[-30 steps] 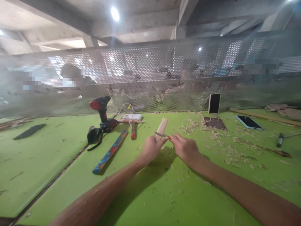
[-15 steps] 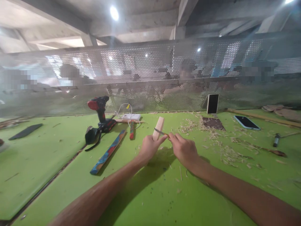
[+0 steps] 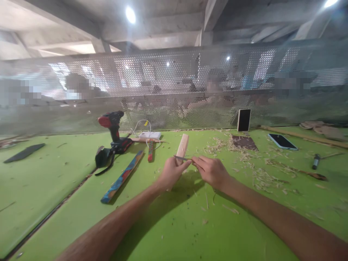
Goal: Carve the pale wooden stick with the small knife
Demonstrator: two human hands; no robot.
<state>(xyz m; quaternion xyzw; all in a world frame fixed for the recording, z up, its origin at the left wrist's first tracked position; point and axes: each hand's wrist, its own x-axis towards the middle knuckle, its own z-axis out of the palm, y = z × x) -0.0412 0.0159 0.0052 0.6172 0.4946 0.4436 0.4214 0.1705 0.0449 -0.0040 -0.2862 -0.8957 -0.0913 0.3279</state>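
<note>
In the head view my left hand is closed around the near end of a pale wooden strip, which points away from me. My right hand grips the handle of a small carving knife, mostly hidden by the fingers. Its blade lies across the wood, close to my left fingers. My left thumb reaches toward the knife's handle end; whether it touches is hard to tell. Pale wood shavings are scattered to the right of my hands.
Left of my hands lie a blue-and-red painted stick, a shorter painted stick and a cordless drill. At right are a flat phone, an upright phone and a dark sanding sheet. A perforated screen stands behind.
The knife blade has moved down along the wood toward my left hand, and my right hand has come nearer me with it. A fresh curl of shaving lies below my right hand.
</note>
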